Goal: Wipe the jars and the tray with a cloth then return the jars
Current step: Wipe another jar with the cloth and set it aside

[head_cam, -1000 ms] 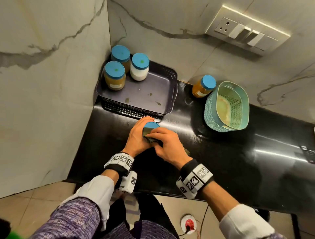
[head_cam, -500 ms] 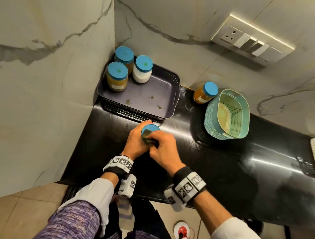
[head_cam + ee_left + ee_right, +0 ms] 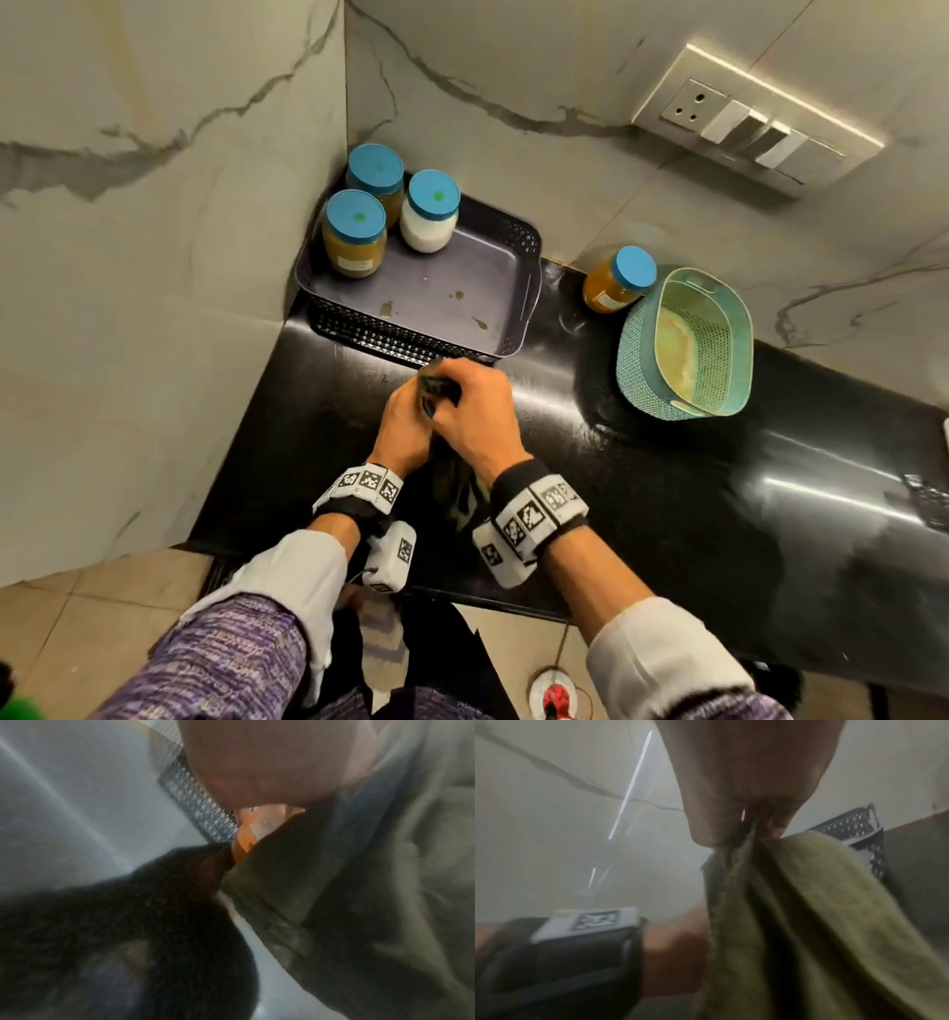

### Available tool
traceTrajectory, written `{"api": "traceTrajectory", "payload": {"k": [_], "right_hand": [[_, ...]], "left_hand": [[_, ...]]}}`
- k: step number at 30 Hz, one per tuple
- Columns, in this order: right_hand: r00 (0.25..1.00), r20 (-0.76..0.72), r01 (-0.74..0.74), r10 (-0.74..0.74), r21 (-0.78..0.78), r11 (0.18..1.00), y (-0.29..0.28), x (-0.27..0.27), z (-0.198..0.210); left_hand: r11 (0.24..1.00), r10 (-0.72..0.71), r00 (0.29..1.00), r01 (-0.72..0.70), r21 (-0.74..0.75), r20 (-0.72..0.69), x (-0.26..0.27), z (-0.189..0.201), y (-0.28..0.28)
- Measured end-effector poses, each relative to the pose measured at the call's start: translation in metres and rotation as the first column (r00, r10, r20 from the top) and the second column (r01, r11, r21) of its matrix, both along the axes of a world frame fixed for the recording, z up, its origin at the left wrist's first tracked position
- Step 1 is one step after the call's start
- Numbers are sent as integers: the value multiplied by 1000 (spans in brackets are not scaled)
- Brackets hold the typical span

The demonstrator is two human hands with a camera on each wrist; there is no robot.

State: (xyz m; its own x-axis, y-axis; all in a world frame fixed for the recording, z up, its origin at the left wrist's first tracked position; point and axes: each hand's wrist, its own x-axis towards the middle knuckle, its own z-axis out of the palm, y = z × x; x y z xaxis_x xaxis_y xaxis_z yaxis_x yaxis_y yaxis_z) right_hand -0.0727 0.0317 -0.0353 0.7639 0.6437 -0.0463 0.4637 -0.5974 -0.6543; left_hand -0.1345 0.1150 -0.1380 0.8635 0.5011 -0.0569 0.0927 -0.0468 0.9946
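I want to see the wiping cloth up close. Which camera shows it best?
The right wrist view: the green cloth fills it, pinched by the right hand. The left wrist view shows it blurred against an orange jar; the head view shows only dark scraps between the hands.

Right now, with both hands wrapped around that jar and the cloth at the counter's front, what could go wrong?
1. The jar is mostly hidden under the cloth; the left hand could lose it on the glossy counter.
2. The cloth's tail hangs toward the counter edge and could snag.
3. The tray still shows stains, easily missed.
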Motion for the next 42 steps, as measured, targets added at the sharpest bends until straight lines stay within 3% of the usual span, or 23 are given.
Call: {"api": "traceTrajectory", "payload": {"k": [3, 5, 8, 10, 15, 19, 22, 25, 27, 30, 33, 34, 38, 40, 42], "right_hand": [[984, 61, 166, -165, -13, 986, -17, 20, 0], [978, 73, 199, -197, -24, 980, -36, 3, 1], [996, -26, 80, -80, -3, 997, -29, -24, 1], [999, -35, 33, -33, 3, 999, -9, -11, 0], [977, 42, 211, -209, -50, 976, -25, 23, 0], [994, -8, 106, -107, -41, 993, -35, -21, 0], [1000, -7, 25, -25, -17, 1000, -9, -3, -1], [990, 49, 131, -129, -40, 991, -11, 28, -4], [977, 62, 207, -204, -39, 978, -31, 20, -6], [989, 23, 148, -147, -57, 987, -50, -25, -6], [994, -13, 105, -105, 50, 993, -15, -17, -4], [992, 23, 122, -126, 120, 985, -3, -9, 19], [959, -10, 282, -283, 121, 952, -4, 40, 6], [918, -112, 395, -381, 156, 905, -30, 44, -10], [842, -274, 527, -464, 239, 816, -51, 42, -14]], "left_hand": [[994, -28, 999, 30, 104, -24, 5, 8, 1], [994, -60, 998, 60, 90, -6, 5, 9, -2], [997, -63, 998, 62, 54, 20, 0, 7, -3], [998, -40, 999, 40, 41, -1, 1, 2, 2], [993, -61, 997, 66, 101, -44, 6, 11, 0], [995, -51, 999, 50, 89, 12, 1, 7, -4], [998, -7, 1000, 7, 54, -8, 1, 1, -4], [997, -5, 998, 9, 71, -56, 4, 6, -4], [997, -33, 998, 36, 67, -50, 6, 8, -8], [995, -59, 996, 64, 81, -63, -5, 6, -16], [999, -6, 999, 9, 52, -54, 3, 1, -7], [995, 22, 999, -17, 101, -43, 3, 28, 2], [982, -36, 990, 60, 178, -137, 21, 37, 2], [970, -54, 988, 86, 227, -146, 18, 39, -6], [985, -6, 993, 26, 169, -121, 17, 39, -6]]}}
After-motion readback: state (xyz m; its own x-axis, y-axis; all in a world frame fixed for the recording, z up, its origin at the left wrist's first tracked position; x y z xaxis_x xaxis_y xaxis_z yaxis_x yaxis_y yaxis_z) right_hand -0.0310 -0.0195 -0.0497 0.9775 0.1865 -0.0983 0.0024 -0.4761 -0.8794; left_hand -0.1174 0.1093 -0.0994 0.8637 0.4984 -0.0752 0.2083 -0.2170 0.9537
